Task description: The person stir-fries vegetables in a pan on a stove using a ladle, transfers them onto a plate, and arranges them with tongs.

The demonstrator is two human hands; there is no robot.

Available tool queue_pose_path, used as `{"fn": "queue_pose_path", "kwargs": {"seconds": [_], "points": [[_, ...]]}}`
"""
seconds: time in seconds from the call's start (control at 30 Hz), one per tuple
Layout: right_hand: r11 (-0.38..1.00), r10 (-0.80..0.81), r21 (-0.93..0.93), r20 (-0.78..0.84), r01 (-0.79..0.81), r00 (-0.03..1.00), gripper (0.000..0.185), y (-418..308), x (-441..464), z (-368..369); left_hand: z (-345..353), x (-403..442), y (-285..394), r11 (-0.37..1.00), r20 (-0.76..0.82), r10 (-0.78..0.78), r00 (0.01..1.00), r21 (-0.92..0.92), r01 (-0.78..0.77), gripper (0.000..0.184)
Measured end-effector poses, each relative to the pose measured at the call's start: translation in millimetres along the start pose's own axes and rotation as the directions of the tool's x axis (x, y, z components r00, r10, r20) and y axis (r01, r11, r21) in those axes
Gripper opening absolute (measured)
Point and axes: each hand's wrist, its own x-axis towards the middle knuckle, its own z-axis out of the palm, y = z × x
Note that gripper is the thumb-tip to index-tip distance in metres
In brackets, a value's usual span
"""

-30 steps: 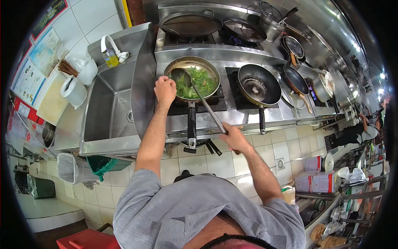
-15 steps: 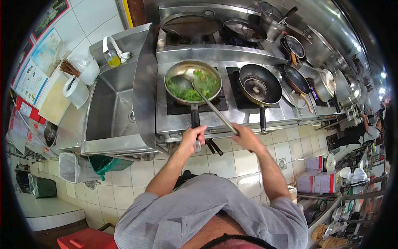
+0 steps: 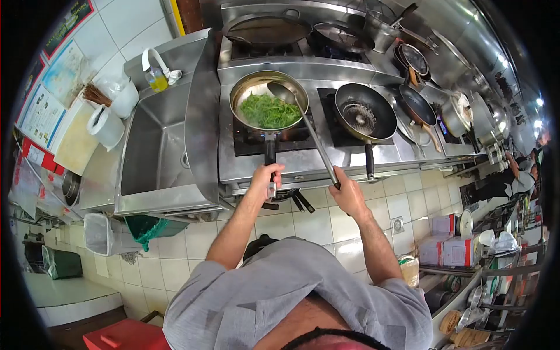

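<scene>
Pan and ladle, seen from above, with you at the lower edge. The pan (image 3: 255, 83) sits on the stove (image 3: 227, 140), straight ahead of your left hand (image 3: 262, 184) and ahead and to the left of your right hand (image 3: 350, 197). Its long axis, taken through the handle (image 3: 269, 151), runs almost directly from you to the round body, with the grip end towards you. Your left hand is closed around that end and is the nearer of the two to the pan. Your right hand is clamped on the near end of the ladle (image 3: 317, 140); the hands are apart, the left on the pan's axis, the right well off to its right.

The ladle's shaft slants forwards and leftwards from your right hand, crosses the pan's right-hand rim, and ends in a bowl (image 3: 281, 91) at the far right of the chopped greens (image 3: 267, 111). The two long axes thus converge towards the pan's body and spread apart towards you. Whether the bowl touches the greens or hangs just above them cannot be told. To the right, a black pan (image 3: 365, 114) stands apart, its own handle (image 3: 370, 161) also pointing towards you, just beyond your right hand.
</scene>
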Motion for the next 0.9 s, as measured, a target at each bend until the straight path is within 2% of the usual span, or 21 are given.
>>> {"fn": "queue_pose_path", "kwargs": {"seconds": [0.03,0.07,0.13,0.17,0.2,0.27,0.33,0.37,0.43,0.47,0.57,0.6,0.63,0.67,0.73,0.77,0.83,0.9], "points": [[0.999,-0.046,-0.021,-0.059,0.045,0.997,0.052,2.7,-0.6,3.6,-5.2,4.9,5.6,0.999,0.031,0.030,0.999,0.040,-0.031,0.018],[0.994,-0.103,-0.051,-0.130,0.097,0.986,0.051,5.5,7.9,3.7,9.3,-7.3,0.0,0.995,0.012,-0.069,0.998,-0.073,0.070,0.017],[0.996,-0.079,-0.057,-0.126,0.072,0.989,0.050,8.5,20.8,18.9,38.4,-38.2,-8.9,0.975,0.007,-0.120,0.993,-0.187,0.119,0.017],[0.998,-0.062,0.006,-0.054,0.063,0.997,0.051,-0.6,33.4,26.7,43.7,-42.4,-13.6,0.956,0.038,-0.126,0.991,-0.261,0.132,0.019],[0.997,-0.043,0.068,0.023,0.042,0.999,0.053,-9.8,41.0,34.3,42.7,-38.2,-19.9,0.969,0.039,-0.100,0.994,-0.225,0.106,0.017],[0.999,-0.034,0.020,0.041,0.033,0.999,0.053,-26.1,35.8,33.3,40.1,-35.1,-13.4,0.990,0.008,-0.067,0.998,-0.126,0.068,0.017],[0.980,-0.147,-0.123,0.082,0.156,0.986,0.052,-28.1,31.5,25.9,25.1,-27.2,-2.5,0.993,0.023,-0.093,0.995,-0.073,0.094,0.022],[0.967,-0.122,-0.204,0.145,0.150,0.982,0.053,-33.1,20.5,4.3,20.3,-26.7,1.3,0.995,0.008,-0.087,0.996,-0.051,0.087,0.022],[0.931,-0.253,-0.252,0.084,0.266,0.964,0.056,-21.8,-1.9,-20.8,10.0,-17.2,7.5,0.997,-0.004,-0.072,0.997,-0.036,0.072,0.022],[0.929,-0.252,-0.256,0.089,0.267,0.964,0.056,-20.0,-14.3,-35.6,2.4,-8.6,6.9,0.997,0.003,-0.060,0.998,-0.043,0.060,0.021],[0.925,-0.197,-0.316,0.079,0.211,0.977,0.057,-19.1,-32.8,-57.0,-2.9,4.1,-2.7,0.995,0.016,-0.053,0.998,-0.084,0.054,0.020],[0.919,-0.109,-0.370,0.089,0.135,0.990,0.058,-16.3,-31.7,-55.5,1.0,4.9,-2.9,0.993,0.027,-0.053,0.998,-0.108,0.056,0.019],[0.904,-0.021,-0.425,0.085,0.056,0.996,0.059,-12.6,-29.2,-54.4,10.8,-0.4,-11.2,0.999,-0.007,-0.008,1.000,-0.054,0.008,0.021],[0.902,-0.019,-0.429,0.063,0.044,0.998,0.059,-7.3,-21.0,-42.7,32.2,-18.9,-14.8,0.997,0.008,0.013,1.000,-0.071,-0.012,0.024],[0.894,0.009,-0.448,0.020,0.001,1.000,0.059,1.0,-8.2,-7.5,63.3,-52.5,-20.4,0.977,0.047,-0.112,0.993,-0.177,0.118,0.025],[0.894,0.005,-0.449,0.017,0.003,1.000,0.059,-1.1,-8.2,-5.6,60.5,-46.5,-21.6,0.978,0.048,-0.107,0.993,-0.176,0.114,0.025],[0.946,-0.128,-0.300,0.006,0.124,0.992,0.058,-4.2,-15.0,3.8,35.7,-28.1,-32.2,0.999,0.068,-0.043,0.997,-0.018,0.044,0.024],[0.966,-0.090,-0.240,0.050,0.099,0.995,0.058,-3.6,-22.6,-3.8,10.8,-7.3,-13.8,0.999,0.005,-0.031,1.000,-0.041,0.031,0.022]]}}
